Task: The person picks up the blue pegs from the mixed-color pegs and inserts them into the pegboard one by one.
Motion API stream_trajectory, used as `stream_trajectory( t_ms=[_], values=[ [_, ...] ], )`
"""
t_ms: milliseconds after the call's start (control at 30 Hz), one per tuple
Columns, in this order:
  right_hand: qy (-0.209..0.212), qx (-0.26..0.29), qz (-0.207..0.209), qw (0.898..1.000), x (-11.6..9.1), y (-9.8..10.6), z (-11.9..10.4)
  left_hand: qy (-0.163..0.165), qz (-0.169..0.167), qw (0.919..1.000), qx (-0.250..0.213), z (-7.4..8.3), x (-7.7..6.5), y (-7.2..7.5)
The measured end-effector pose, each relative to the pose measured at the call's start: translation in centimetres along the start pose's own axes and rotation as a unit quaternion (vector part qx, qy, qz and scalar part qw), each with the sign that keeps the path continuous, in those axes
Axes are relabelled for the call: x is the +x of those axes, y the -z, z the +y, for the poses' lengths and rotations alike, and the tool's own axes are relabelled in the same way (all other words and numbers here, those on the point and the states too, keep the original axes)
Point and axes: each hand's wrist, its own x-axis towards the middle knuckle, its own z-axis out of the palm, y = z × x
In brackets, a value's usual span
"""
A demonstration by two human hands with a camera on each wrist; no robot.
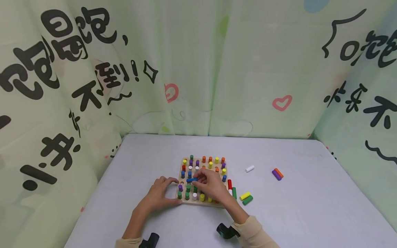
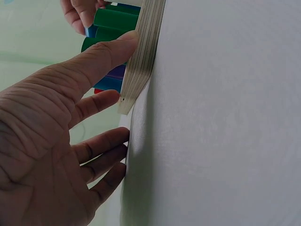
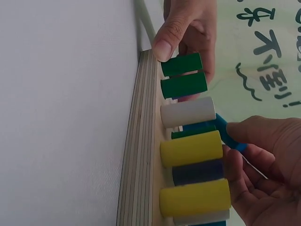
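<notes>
My right hand (image 1: 212,184) pinches a blue peg (image 1: 191,180) between thumb and fingers, lying sideways above the wooden pegboard (image 1: 198,203). In the right wrist view the same blue peg (image 3: 229,134) slants from the fingertips behind a white peg (image 3: 188,112). The left hand (image 1: 159,194) touches the board's left side, thumb at the near left corner and index finger farther up the edge. Seen from the left wrist, that thumb (image 2: 113,49) lies against the board's layered edge, the other fingers fairly straight. Green, yellow, purple, orange, red and white pegs stand upright in rows.
Beside the board's right edge lie a red peg (image 1: 230,184) and a green peg (image 1: 234,193). Farther right are a yellow peg (image 1: 244,196), another green peg (image 1: 247,200), a white peg (image 1: 249,168), and a purple peg (image 1: 276,175) against an orange peg (image 1: 278,172). Printed curtains (image 1: 248,69) surround the white table (image 1: 149,155).
</notes>
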Motion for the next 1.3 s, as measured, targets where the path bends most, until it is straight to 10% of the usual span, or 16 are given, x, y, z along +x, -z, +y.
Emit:
stream_trajectory(
  t_ms=[1300],
  values=[
    [0.021,-0.026,-0.025,0.999,2.2,-2.9,-1.3,-0.019,0.008,0.9998,-0.002,-0.3,0.0,0.0]
  ],
)
